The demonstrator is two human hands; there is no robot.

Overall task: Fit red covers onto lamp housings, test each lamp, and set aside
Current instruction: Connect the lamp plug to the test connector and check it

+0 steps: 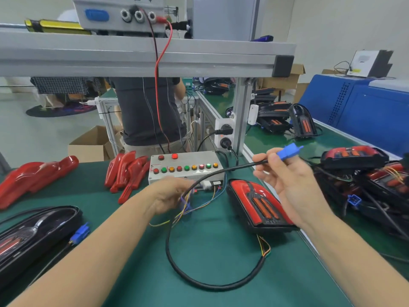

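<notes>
A lamp with a red cover (259,206) lies on the green mat at centre right. Its black cable (212,284) loops toward me and rises to a blue connector (288,151). My right hand (285,180) pinches the cable just behind that connector, above the lamp. My left hand (170,196) is blurred and sits at the test box's loose coloured wires (188,207); its grip is unclear. The grey test box (186,166) with coloured buttons stands behind. Loose red covers (126,173) lie left of the box.
More red covers (33,176) lie at far left. A black housing with a blue plug (33,233) sits at near left. Finished lamps (363,173) pile up at right. An aluminium frame post (242,116) carries sockets. A person stands behind the bench.
</notes>
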